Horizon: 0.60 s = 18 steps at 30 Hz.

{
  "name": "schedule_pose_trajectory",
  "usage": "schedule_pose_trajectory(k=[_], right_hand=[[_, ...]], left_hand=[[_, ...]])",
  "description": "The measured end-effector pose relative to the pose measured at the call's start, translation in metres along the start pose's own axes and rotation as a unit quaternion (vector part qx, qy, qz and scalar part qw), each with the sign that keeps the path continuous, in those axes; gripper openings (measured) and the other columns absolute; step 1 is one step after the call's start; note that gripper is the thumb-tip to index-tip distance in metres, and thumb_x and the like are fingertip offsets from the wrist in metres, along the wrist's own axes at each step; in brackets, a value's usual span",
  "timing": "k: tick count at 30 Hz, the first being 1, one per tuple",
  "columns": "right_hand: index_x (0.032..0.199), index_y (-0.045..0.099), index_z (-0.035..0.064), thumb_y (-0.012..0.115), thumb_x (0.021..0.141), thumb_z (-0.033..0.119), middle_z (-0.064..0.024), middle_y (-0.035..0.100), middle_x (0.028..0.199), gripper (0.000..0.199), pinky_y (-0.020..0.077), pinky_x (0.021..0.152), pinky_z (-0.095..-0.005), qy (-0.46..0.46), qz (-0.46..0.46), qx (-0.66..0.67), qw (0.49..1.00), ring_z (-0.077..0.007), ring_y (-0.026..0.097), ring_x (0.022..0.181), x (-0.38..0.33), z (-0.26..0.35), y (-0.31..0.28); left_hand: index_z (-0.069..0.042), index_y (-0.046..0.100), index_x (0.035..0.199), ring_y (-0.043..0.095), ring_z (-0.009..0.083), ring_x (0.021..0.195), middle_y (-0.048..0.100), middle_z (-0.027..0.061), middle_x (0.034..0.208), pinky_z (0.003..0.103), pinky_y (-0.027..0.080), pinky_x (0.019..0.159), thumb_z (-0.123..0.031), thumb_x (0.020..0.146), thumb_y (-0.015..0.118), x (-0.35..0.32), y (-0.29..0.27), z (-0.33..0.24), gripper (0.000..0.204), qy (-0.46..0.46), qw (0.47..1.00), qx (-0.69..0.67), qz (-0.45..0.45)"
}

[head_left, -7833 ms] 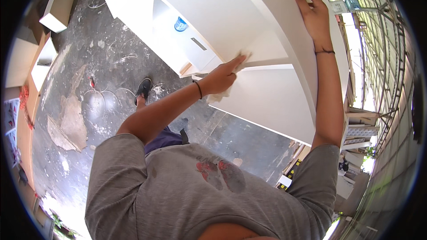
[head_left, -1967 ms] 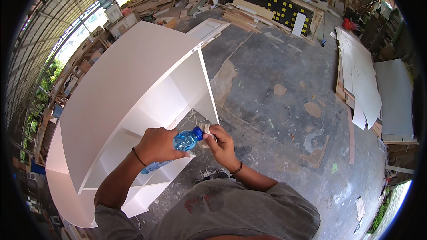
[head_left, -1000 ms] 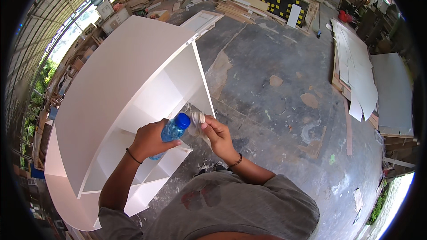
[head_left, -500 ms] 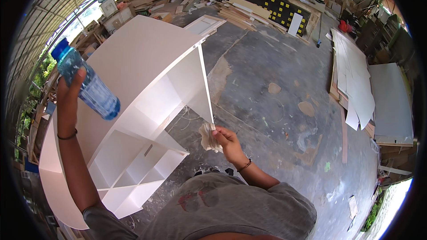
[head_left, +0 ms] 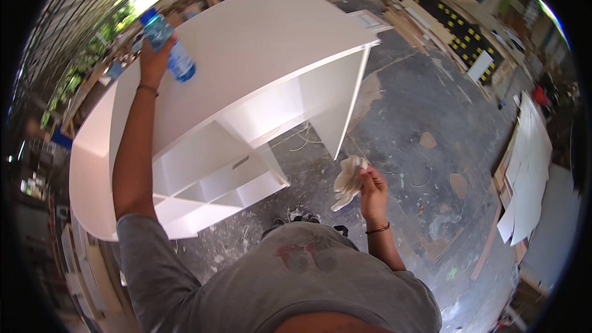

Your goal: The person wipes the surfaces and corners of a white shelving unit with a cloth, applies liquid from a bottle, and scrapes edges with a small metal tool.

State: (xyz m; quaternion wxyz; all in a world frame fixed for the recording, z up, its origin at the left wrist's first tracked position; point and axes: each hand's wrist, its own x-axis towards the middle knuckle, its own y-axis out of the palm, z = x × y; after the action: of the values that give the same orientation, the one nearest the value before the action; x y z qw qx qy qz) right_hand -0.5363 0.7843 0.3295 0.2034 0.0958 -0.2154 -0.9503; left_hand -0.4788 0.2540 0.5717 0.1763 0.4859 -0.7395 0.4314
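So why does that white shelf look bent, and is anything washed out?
Head view: the fisheye lens bows the straight white shelf toward the rim; daylight at the top edge is blown out; corners are black; the bottle in the left hand and the rag in the right hand look sharp.

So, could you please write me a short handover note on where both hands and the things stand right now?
Left hand: raised, gripping the blue bottle over the top panel of the white shelf unit.
Right hand: held low in front of the body, fingers pinching a crumpled pale cloth, clear of the unit.
Done: bottle and cloth both in hand.
Left: the cloth is not touching the panel; whether the panel is wet cannot be told.
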Motion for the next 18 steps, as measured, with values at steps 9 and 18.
schedule_pose_trajectory(k=[9,18], right_hand=[[0.108,0.063,-0.0004,0.053,0.097,0.012,-0.0033,0.065,0.099,0.019,0.0456,0.083,-0.0249,0.008,0.030,-0.001,1.000,-0.0101,0.059,0.092,0.016,-0.008,0.017],[0.121,0.055,-0.0044,0.052,0.097,0.016,-0.0089,0.063,0.110,0.032,0.0441,0.089,-0.0277,-0.226,-0.026,0.010,0.974,-0.0142,0.057,0.099,0.097,0.047,0.119]], left_hand=[[-0.002,0.037,0.141,0.049,0.0291,0.126,0.051,0.0198,0.134,0.039,0.043,0.102,-0.052,0.073,0.077,-0.048,-0.017,0.002,0.093,-0.102,0.994,0.010,0.050],[-0.002,0.032,0.145,0.034,0.0340,0.137,0.038,0.0234,0.145,0.042,0.028,0.112,-0.067,0.086,0.048,-0.115,-0.167,0.113,0.089,-0.152,0.893,0.355,0.232]])
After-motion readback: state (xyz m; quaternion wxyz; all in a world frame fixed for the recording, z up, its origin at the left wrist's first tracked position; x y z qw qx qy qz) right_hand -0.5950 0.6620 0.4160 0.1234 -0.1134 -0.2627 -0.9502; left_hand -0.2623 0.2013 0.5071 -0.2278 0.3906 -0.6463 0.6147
